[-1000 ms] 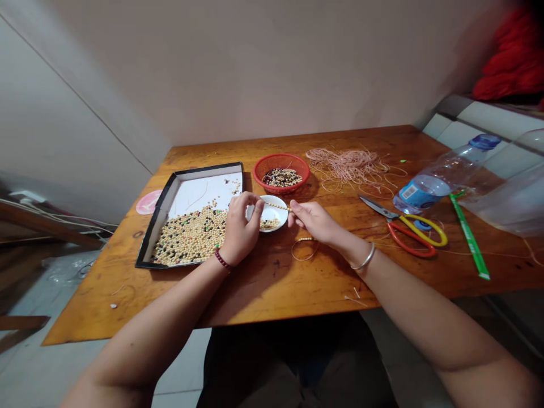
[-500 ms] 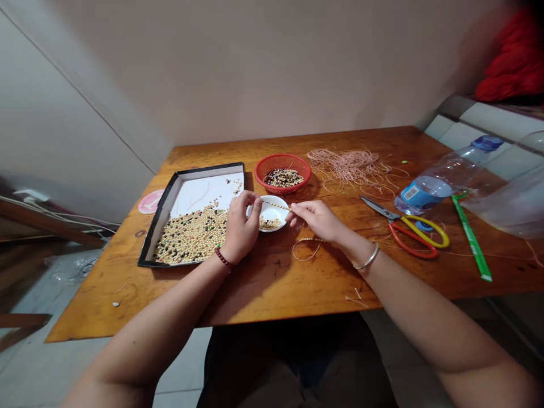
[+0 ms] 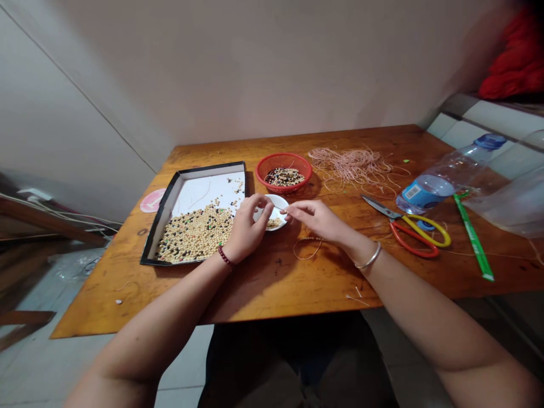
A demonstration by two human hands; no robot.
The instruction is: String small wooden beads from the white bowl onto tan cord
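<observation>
Above the small white bowl (image 3: 277,202), a thin dark needle (image 3: 278,209) spans the gap between my two hands. Its left end is pinched by the thumb and finger of my left hand (image 3: 251,222). At its other end, the fingertips of my right hand (image 3: 317,220) are closed on the beaded string, mostly hidden by the fingers. Below the right hand, a loop of pink thread (image 3: 306,259) with a few pale beads lies on the table. Loose beads (image 3: 274,223) lie in the bowl.
Left is a black-edged tray (image 3: 148,238) of mixed beads. Behind the bowl stands a red basket (image 3: 260,173) with more beads. A tangle of pink thread (image 3: 351,167), scissors (image 3: 410,226), a plastic bottle (image 3: 446,175) and a green strip (image 3: 474,238) are on the right.
The row of pale beads between my hands no longer shows there; bare needle does. My left hand has shifted slightly right, closer to my right hand.
</observation>
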